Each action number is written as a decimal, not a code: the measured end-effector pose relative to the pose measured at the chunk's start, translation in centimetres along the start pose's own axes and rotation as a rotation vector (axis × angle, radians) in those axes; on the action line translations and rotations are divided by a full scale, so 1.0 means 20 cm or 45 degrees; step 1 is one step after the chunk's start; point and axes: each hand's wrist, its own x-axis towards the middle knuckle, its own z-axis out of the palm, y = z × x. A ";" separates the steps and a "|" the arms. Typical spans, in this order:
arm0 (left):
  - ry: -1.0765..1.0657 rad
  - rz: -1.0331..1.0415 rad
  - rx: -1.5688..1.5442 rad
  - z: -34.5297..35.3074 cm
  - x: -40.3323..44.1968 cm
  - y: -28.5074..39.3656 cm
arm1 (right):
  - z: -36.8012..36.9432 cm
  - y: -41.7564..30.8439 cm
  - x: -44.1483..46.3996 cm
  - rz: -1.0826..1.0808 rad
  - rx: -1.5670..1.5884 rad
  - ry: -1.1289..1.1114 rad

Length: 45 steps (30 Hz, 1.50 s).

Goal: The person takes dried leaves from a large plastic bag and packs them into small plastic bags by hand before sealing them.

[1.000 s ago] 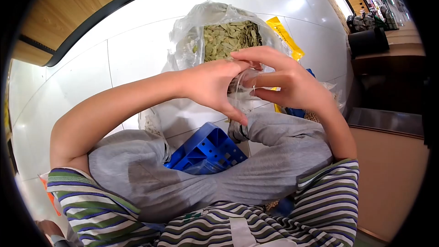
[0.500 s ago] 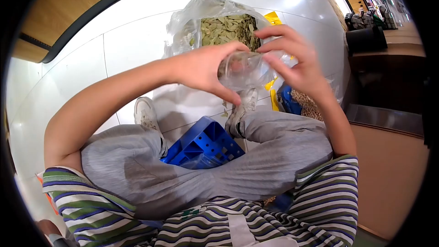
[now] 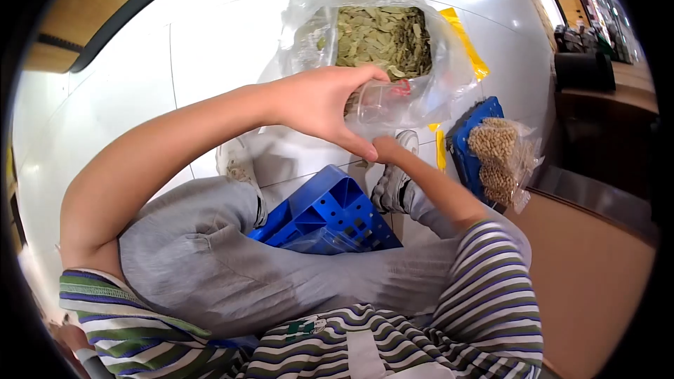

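Observation:
My left hand [image 3: 326, 102] curves in a C shape around a clear plastic bag [image 3: 382, 102] with red print, its thumb below and its fingers above. Close under the bag, my right hand [image 3: 388, 149] is near the left thumb; its fingers are mostly hidden, so what it holds, if anything, does not show. Just beyond both hands stands a large translucent plastic sack [image 3: 298, 35], its mouth folded wide. Inside lie many dried greenish-brown leaves [image 3: 382, 38].
Between my legs sits a blue plastic crate [image 3: 330, 203] with clear plastic in it. To the right, bags of pale round pieces [image 3: 495, 147] lie on another blue crate [image 3: 484, 109]. Yellow packaging [image 3: 465, 42] lies beside the sack. A brown board [image 3: 583, 274] is at the right.
My right hand has moved down from the bag's right side to below it, near my left thumb. The left hand keeps its hold. The view has shifted slightly.

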 end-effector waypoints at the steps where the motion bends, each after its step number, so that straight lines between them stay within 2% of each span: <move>1: -0.008 -0.009 0.013 0.00 0.00 -0.01 | 0.14 0.07 0.07 0.115 0.144 0.081; 4: 0.014 -0.102 0.033 -0.02 -0.02 -0.06 | 0.34 0.07 0.01 0.272 0.623 0.245; 5: 0.026 -0.138 0.040 -0.03 -0.02 -0.07 | 0.42 0.05 -0.01 0.307 0.714 0.425; 8: 0.077 -0.210 0.071 -0.05 -0.03 -0.09 | 0.53 0.03 -0.04 0.330 0.732 0.613; 11: 0.085 -0.182 0.068 -0.04 -0.02 -0.09 | 0.52 0.01 -0.02 0.210 0.819 0.555; 14: 0.081 -0.130 0.039 -0.01 -0.02 -0.11 | 0.49 -0.01 -0.06 0.150 0.703 0.514; 18: 0.052 -0.139 0.005 0.00 0.01 -0.07 | 0.51 -0.04 -0.09 0.238 0.800 0.441; 21: 0.042 -0.106 -0.009 0.01 0.03 -0.08 | 0.51 -0.04 -0.08 0.203 0.748 0.435; 27: -0.016 -0.129 -0.027 0.03 0.05 -0.06 | 0.53 -0.02 -0.07 0.140 0.844 0.506; 30: -0.012 -0.143 -0.014 0.03 0.05 -0.06 | 0.55 -0.05 -0.05 0.229 0.958 0.631; 33: -0.008 -0.135 0.009 0.04 0.05 -0.08 | 0.55 -0.07 -0.05 0.233 0.815 0.567; 40: -0.108 -0.100 -0.012 0.09 0.05 -0.10 | 0.59 -0.09 -0.02 0.201 0.825 0.568; 45: -0.206 -0.188 -0.019 0.17 0.02 -0.11 | 0.57 -0.06 0.00 0.236 1.057 0.698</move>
